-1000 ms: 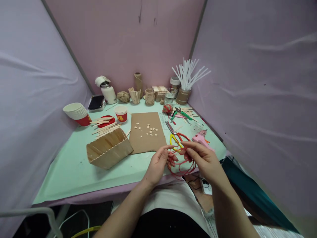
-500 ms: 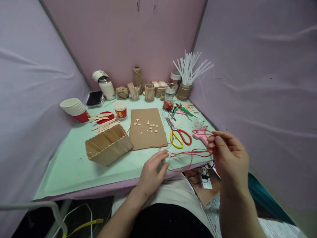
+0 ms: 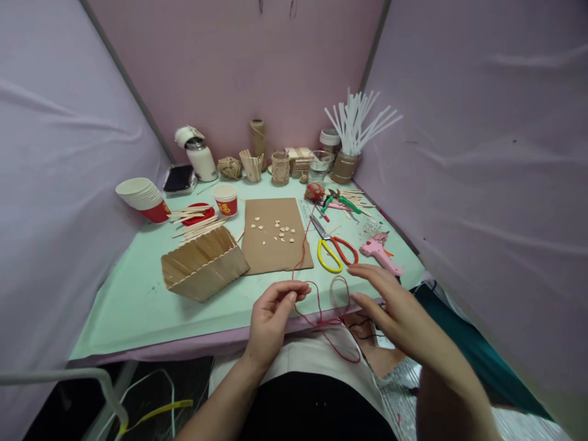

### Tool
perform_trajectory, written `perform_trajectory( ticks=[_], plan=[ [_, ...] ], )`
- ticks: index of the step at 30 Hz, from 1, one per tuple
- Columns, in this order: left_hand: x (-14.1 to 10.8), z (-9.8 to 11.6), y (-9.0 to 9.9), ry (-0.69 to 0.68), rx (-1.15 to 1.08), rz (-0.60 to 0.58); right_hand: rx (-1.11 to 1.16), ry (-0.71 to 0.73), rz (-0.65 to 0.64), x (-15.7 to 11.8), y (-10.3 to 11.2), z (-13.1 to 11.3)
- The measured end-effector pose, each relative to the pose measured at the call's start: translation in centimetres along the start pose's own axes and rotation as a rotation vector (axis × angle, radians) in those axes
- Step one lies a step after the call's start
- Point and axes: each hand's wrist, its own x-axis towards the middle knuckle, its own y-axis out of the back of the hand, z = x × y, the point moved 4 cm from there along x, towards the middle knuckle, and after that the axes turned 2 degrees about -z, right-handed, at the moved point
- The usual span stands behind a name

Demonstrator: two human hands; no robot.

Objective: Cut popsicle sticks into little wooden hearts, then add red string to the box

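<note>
My left hand (image 3: 275, 306) pinches a red cord (image 3: 320, 306) at the table's front edge. Loose loops of the cord hang from it over the edge towards my lap, and one strand runs back across the cardboard to the red ball of cord (image 3: 315, 192). To the right, my right hand (image 3: 386, 300) is open, fingers spread and apart from the loops. Scissors (image 3: 331, 245) with one yellow and one red handle lie just beyond it. A pink glue gun (image 3: 380, 252) rests behind the right hand.
A piece of cardboard (image 3: 261, 254) bears several small wooden chips. Left of it stand a wooden-stick box (image 3: 206, 272), a paper cup (image 3: 225, 201) and stacked cups (image 3: 144, 199). Green-handled pliers (image 3: 342, 201) lie at right. Jars, twine and a holder of white sticks (image 3: 345, 166) line the back.
My right hand has let go of the red cord and opened, moving a little left. The cord, stretched between both hands before, now hangs in slack loops from my left hand.
</note>
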Motion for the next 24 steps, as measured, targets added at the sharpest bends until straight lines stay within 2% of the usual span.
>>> perform_trajectory(
  ticks=[4, 7, 10, 12, 17, 19, 21, 24],
  plan=[
    [0.1, -0.3, 0.1, 0.056, -0.154, -0.015, 0.333, -0.038, -0.174, 2.4, -4.6, -1.4],
    [0.2, -0.4, 0.5, 0.065, -0.160, 0.005, 0.480, -0.113, -0.213, 3.7, -6.3, -1.1],
    [0.4, -0.6, 0.8, 0.057, -0.093, 0.022, 0.534, -0.191, -0.105, 4.2, -6.1, -0.2],
    [0.4, -0.6, 0.8, 0.026, 0.037, 0.016, 0.555, -0.202, -0.042, 4.2, -5.6, 0.1],
    [-0.3, 1.3, 0.3, -0.203, 0.713, -0.032, 0.572, -0.183, 0.005, 4.2, -5.0, -0.2],
    [-0.6, 2.2, 0.1, -0.264, 0.876, -0.025, 0.599, -0.172, -0.008, 4.2, -5.2, -0.6],
    [-0.8, 2.9, 0.1, -0.286, 0.912, 0.003, 0.636, -0.164, -0.066, 4.1, -5.5, -1.2],
    [-0.8, 3.1, 0.0, -0.214, 0.771, -0.041, 0.667, -0.138, -0.190, 3.6, -5.9, -2.4]
  ],
)
